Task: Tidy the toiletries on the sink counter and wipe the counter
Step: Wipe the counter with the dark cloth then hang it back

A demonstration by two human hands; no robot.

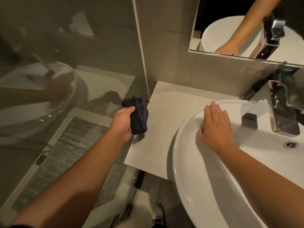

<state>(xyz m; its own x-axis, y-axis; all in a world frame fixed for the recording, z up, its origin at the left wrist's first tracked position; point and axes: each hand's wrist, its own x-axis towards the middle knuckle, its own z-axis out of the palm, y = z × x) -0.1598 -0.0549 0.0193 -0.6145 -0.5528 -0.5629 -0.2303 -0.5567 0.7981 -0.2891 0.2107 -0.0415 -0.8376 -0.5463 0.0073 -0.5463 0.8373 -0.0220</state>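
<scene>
Left hand [122, 124] at about nine o'clock from the frame's centre, fingers curled tight around a bunched dark cloth [138, 118] — thumb pressed over its upper edge. Cloth lifted just above the left edge of the pale counter [166, 112], its shadow falling on the surface directly beneath. Hard to tell whether the lowest fold touches the counter or hangs just clear.

Right hand [215, 127] at roughly three o'clock, flat and spread, fingers together and extended, palm down on the rim of the white round basin [185, 175]. Nothing gripped in it. Hands well apart, the bare stretch of counter between them.

Chrome faucet [279, 111] at two o'clock, spout reaching over the bowl; drain [291, 144] near the right edge at three o'clock. Mirror [230, 27] at one o'clock, showing a reflected arm, basin and faucet. Glass shower panel [69, 66] filling the ten o'clock side — faint reflections of basin and arm on it. A shoe [158, 213] on the floor at six o'clock.
</scene>
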